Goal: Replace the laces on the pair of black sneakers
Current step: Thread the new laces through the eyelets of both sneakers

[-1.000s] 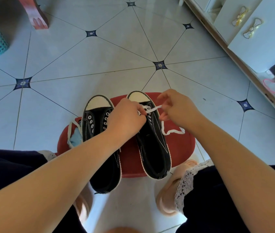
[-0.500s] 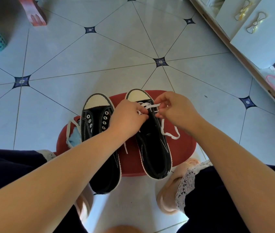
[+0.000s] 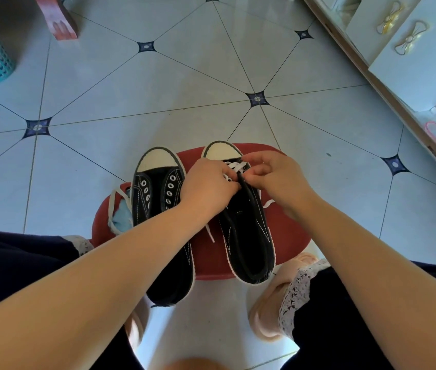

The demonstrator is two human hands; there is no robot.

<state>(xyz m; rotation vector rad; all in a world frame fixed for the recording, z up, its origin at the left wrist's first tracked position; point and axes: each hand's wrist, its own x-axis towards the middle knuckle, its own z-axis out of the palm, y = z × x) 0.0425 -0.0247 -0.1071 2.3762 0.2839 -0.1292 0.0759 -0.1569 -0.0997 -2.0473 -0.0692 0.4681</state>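
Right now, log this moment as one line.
right-side black canvas sneaker: being laced | left hand: pinches white lace | right hand: pinches same lace | other black sneaker: eyelets empty

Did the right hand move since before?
Yes. The right hand, pinching the white lace, has slid a little left over the right sneaker, closer to the left hand, judged against the red stool.
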